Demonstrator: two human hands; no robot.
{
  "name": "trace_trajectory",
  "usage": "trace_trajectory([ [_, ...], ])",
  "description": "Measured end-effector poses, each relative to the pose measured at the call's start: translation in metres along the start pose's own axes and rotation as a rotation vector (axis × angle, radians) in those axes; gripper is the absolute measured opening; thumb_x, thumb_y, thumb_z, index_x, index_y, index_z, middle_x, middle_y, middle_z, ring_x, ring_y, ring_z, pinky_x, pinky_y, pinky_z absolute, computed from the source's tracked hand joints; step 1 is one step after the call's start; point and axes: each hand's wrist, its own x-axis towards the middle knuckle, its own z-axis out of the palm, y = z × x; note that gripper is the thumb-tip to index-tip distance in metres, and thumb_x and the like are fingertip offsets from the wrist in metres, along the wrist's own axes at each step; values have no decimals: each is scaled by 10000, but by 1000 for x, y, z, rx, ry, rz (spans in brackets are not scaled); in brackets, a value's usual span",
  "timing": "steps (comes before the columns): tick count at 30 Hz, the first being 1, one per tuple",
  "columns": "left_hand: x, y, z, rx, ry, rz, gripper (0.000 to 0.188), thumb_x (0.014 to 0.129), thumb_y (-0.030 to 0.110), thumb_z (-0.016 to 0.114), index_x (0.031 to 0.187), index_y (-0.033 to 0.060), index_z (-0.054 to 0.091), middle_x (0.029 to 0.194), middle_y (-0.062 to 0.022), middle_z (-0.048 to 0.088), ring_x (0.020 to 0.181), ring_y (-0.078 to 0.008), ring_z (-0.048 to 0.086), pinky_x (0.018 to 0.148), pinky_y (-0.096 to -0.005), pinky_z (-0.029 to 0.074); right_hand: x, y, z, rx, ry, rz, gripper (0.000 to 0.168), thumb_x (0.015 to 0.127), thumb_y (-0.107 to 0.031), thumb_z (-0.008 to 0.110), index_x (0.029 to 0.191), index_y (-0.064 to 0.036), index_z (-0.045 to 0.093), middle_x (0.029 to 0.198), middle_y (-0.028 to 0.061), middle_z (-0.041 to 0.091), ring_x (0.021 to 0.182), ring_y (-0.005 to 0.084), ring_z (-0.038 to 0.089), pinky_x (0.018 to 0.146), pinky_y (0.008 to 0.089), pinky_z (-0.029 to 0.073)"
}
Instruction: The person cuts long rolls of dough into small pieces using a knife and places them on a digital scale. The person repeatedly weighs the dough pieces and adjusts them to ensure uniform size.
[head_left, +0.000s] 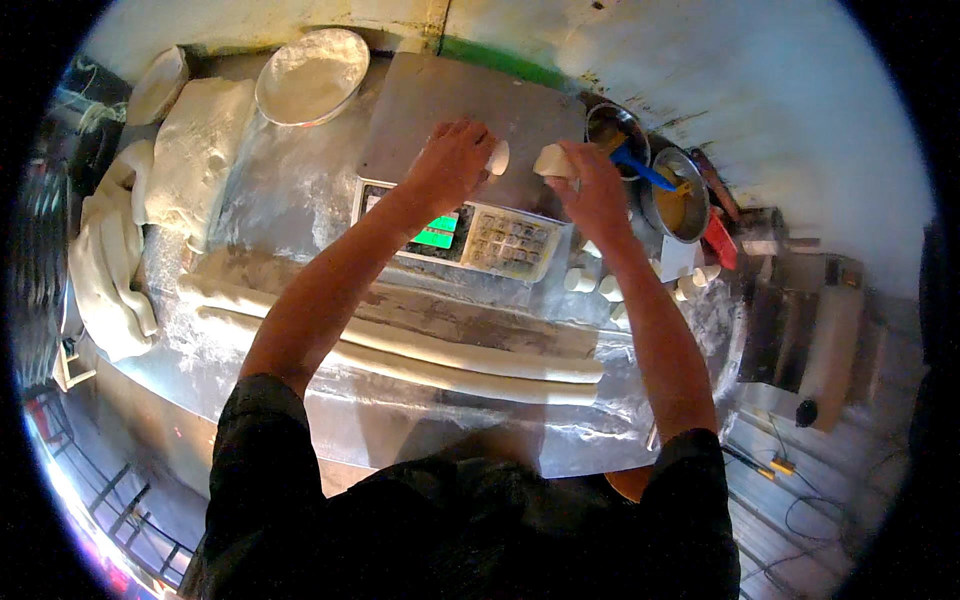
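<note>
Over the metal pan of a digital scale (420, 97), my left hand (456, 161) has its fingers curled on a piece of pale dough (498, 159). My right hand (592, 184) grips another dough piece (552, 162) between thumb and fingers, near the pan's right edge. The scale's keypad (510, 244) and lit green display (437, 231) face me, the display partly hidden by my left forearm. Two long dough ropes (480, 358) lie side by side on the floured metal table (337, 420), nearer my body. Small cut dough pieces (580, 280) lie beside and partly behind my right forearm.
At the left are a large dough slab (196, 150) and thick folded dough strips (112, 277). A floured bowl (313, 77) stands behind. Metal bowls, one with yellowish contents (675, 206), a blue-handled tool (643, 168) and a red-handled object (720, 238) are at the right, near the wall.
</note>
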Motion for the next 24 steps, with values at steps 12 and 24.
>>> trace_trajectory([
  [12, -166, 63, -77, -1413, 531, -675, 528, 933, 94, 616, 1414, -44, 450, 1303, -136, 597, 1249, -220, 534, 1061, -343, 404, -6, 20, 17, 51, 90, 79, 543, 899, -286, 701, 1352, -33, 542, 1279, 202, 601, 1222, 363, 545, 1038, 430, 426],
  [24, -285, 171, -38, -1547, 340, -1000, 547, 925, 202, 627, 1392, -29, 460, 1222, -133, 605, 1127, -237, 586, 994, -370, 478, -15, 6, 30, 36, 3, 54, 566, 806, -261, 784, 1289, -45, 582, 1222, 194, 615, 1147, 381, 575, 984, 448, 458],
])
